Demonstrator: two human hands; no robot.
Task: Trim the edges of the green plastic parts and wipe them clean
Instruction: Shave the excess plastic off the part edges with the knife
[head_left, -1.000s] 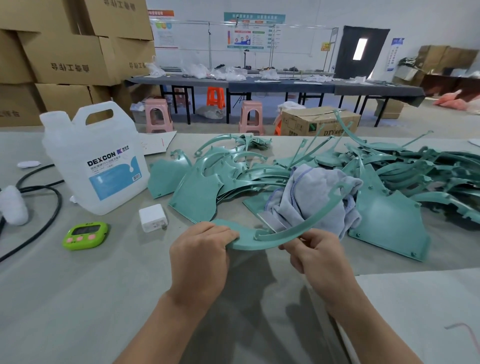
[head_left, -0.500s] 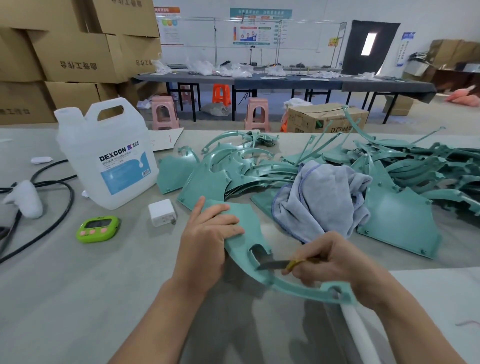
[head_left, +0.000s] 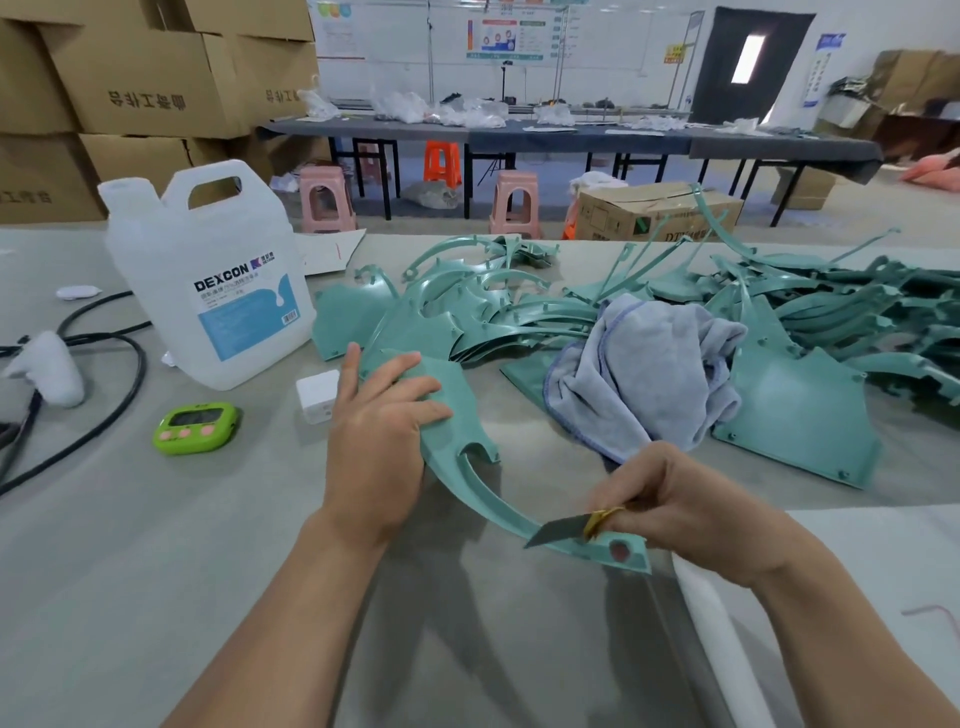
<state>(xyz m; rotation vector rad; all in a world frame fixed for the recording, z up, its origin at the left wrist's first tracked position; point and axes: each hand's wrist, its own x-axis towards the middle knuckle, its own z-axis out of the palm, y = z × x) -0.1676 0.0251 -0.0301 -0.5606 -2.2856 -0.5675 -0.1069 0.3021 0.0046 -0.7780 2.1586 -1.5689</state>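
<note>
I hold one green plastic part (head_left: 457, 410) flat over the grey table. My left hand (head_left: 379, 441) grips its broad plate end, thumb under, fingers on top. Its long curved arm sweeps toward me to a tab with a hole. My right hand (head_left: 685, 504) grips a small knife (head_left: 561, 530) with a yellow handle; the blade lies against the arm's edge near the tab. A grey cloth (head_left: 649, 374) lies crumpled behind, on a wide pile of green parts (head_left: 810, 322).
A white DEXCON jug (head_left: 218, 280) stands at the left. Near it lie a white charger block (head_left: 318, 394), a green timer (head_left: 196, 429) and black cables (head_left: 104, 405). A white sheet (head_left: 831, 597) covers the table's near right corner. Cardboard boxes (head_left: 145, 67) are stacked at the back left.
The part went from held up edge-on to lying flat. My right hand brought the knife to its arm and slid the blade down toward the tab end.
</note>
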